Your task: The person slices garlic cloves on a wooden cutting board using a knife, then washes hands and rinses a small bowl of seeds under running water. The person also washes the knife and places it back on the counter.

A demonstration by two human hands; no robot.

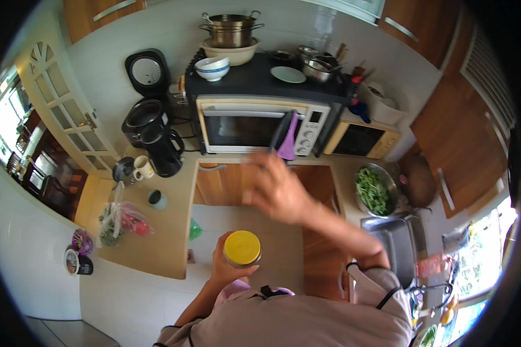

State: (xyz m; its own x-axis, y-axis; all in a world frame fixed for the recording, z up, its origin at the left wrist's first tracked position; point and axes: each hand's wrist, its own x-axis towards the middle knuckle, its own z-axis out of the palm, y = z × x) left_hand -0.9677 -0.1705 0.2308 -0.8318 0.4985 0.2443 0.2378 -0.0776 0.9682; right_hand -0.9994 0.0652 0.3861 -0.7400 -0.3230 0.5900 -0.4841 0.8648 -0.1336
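Note:
My left hand (230, 260) grips a jar with a yellow lid (242, 247), held upright in front of my body. Raised above and to the right of the jar, my right hand (275, 186) is blurred by motion, with its fingers apart and nothing seen in it. Behind that hand, a purple cloth or mitt (289, 141) hangs at the front of a countertop oven (247, 130). On the right counter a metal bowl (393, 191) holds leafy greens (372, 190), beside the steel sink (393, 247).
The left counter (169, 234) bears a teal cup (157, 199), a mug (143, 168), a black kettle (158, 147), a rice cooker (134, 117) and plastic bags of produce (132, 219). Bowls and pots (232, 32) stand on the black shelf above the oven. Cabinet doors (321, 260) lie below the right counter.

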